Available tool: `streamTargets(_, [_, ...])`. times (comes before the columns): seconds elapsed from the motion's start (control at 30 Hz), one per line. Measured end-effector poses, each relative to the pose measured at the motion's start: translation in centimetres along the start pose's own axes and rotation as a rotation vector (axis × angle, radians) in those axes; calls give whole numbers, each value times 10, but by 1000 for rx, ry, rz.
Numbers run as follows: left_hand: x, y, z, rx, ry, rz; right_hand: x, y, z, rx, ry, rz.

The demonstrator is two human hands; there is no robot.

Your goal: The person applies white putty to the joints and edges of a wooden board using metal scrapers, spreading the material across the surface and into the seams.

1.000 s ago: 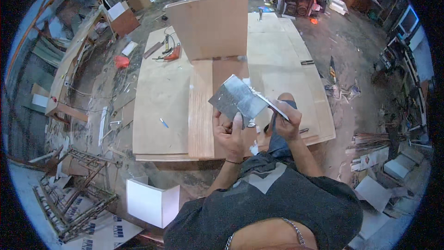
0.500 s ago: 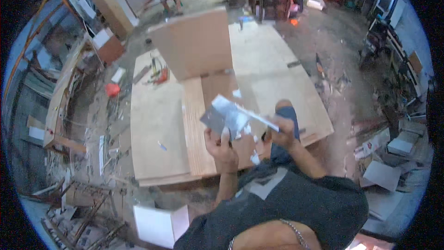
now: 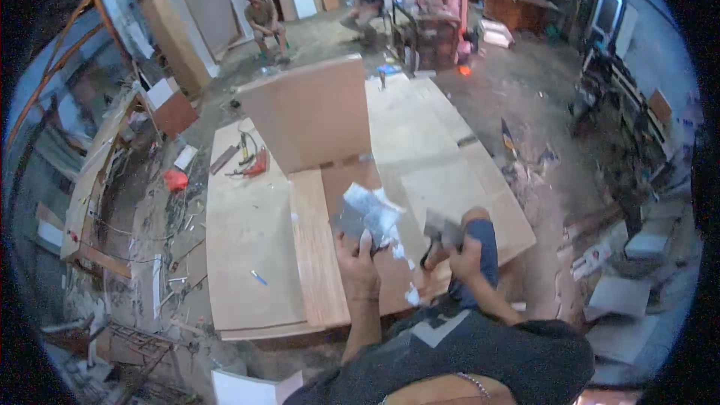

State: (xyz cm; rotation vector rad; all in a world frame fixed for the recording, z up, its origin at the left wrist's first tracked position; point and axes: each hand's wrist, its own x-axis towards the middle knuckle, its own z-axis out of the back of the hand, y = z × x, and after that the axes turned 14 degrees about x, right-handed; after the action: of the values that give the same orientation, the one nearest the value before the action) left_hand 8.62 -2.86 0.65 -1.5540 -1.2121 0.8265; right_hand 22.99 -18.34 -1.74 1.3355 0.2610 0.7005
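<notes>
Since earlier, the scraper [image 3: 443, 230] has come clear of the smeared plate [image 3: 348, 219]; gripped by my right hand [image 3: 466, 258], its length points forward-left. My left hand [image 3: 358, 256] clasps the plate above the pale worktop [image 3: 238, 255]; people [image 3: 263, 18] sit beyond.

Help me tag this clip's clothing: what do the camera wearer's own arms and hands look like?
The left hand and right hand are bare, without gloves. The forearms are uncovered below the dark sleeves of a shirt with a pale angular mark on its front.
</notes>
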Motion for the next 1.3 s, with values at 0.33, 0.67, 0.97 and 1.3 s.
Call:
streamTargets(0.33, [57,8,-119,-42,232,78,128,33,28,678,-252,-55])
streamTargets(0.67, [107,34,-180,169,97,217,226,-9,8,757,-68,-173])
streamTargets(0.97, [142,-43,-245,254,-102,201,301,75,34,437,134,-127])
streamTargets(1.3, [178,-157,-322,138,37,78,328,123,74,813,174,-129])
